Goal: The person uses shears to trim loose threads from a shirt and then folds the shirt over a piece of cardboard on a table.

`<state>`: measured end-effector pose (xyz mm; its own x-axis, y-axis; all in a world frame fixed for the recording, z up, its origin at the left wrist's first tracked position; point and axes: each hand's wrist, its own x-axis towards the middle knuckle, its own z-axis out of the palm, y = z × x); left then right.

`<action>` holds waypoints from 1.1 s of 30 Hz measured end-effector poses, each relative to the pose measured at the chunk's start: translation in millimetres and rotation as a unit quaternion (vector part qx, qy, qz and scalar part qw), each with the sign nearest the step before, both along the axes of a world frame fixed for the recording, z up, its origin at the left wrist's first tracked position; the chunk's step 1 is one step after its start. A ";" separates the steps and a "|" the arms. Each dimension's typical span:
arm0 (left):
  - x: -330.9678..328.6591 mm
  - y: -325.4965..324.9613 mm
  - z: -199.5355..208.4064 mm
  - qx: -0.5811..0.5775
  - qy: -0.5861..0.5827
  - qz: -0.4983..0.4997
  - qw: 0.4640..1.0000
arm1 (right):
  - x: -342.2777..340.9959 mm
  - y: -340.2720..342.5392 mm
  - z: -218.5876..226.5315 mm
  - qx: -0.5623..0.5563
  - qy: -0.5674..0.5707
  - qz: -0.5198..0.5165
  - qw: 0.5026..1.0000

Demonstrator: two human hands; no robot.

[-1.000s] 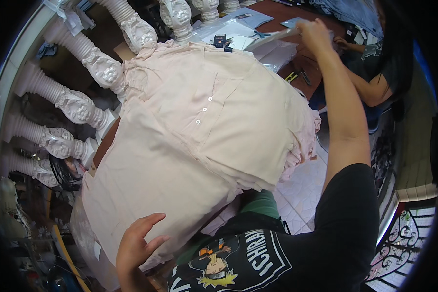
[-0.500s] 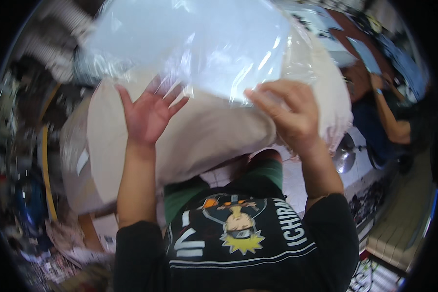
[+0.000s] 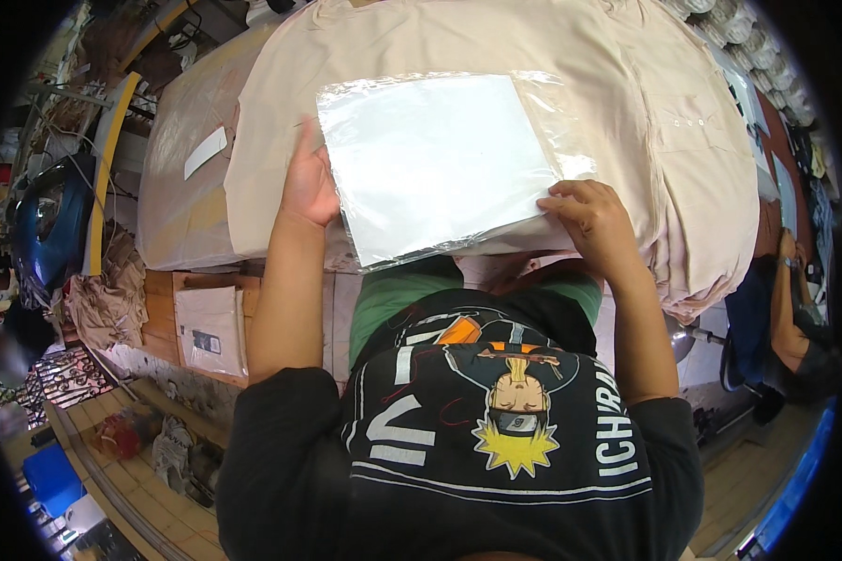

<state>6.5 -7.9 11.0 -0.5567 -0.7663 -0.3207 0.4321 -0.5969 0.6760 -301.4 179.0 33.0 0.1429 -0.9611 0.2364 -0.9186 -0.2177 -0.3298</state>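
Observation:
A white flat sheet in a clear plastic bag (image 3: 440, 168) is tilted in front of me, its lower edge over the near edge of the cloth-covered table. At its right edge, the fingers and thumb of my right hand (image 3: 591, 217) pinch the plastic. My left hand (image 3: 311, 187) is against the left edge, with fingers stretched upward and apart; some of them are partly hidden by the bag. Under and behind the bag spreads beige cloth (image 3: 393, 42), draped over the table and hanging down on the right.
To the left lies a plastic-wrapped bundle (image 3: 182, 201) with a white slip (image 3: 206, 152) on it. A packaged beige item (image 3: 212, 327) sits on a low wooden surface. At the far right, another person's arm (image 3: 788, 299) reaches to a brown table (image 3: 767, 220).
The bag has come down and nearer to me and is flatter and steadier. My left hand has moved from open in front of it to its left edge. My view has shifted.

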 end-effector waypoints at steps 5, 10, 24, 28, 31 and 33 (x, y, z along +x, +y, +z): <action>3.5 6.1 25.2 -0.143 -0.083 -0.019 0.986 | -2.0 -24.9 15.8 -0.118 -0.096 -0.124 0.980; 1.4 -13.9 81.9 -0.247 -0.051 -0.021 0.967 | -37.4 -64.3 13.3 -0.014 -0.508 -0.255 0.823; 26.0 3.4 43.7 -0.540 -0.255 0.056 0.800 | -19.6 -28.1 12.7 -0.231 -0.225 -0.156 0.934; 30.8 7.8 -8.7 -0.497 -0.295 0.020 0.815 | -22.2 -20.4 -18.4 -0.128 -0.262 -0.187 0.938; 33.6 -4.2 33.4 -0.585 -0.269 0.072 0.762 | -29.8 -21.3 -2.4 -0.149 -0.391 -0.131 0.899; 44.9 -28.9 79.7 -0.571 -0.196 0.137 0.785 | -18.9 -16.8 48.7 -0.131 -0.543 -0.095 0.824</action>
<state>51.4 -36.8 90.7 -0.3502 -0.7527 0.5576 0.0637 0.5747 0.8158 -320.4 162.2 81.7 -0.4361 -0.8379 0.3281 -0.1373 -0.2984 -0.9445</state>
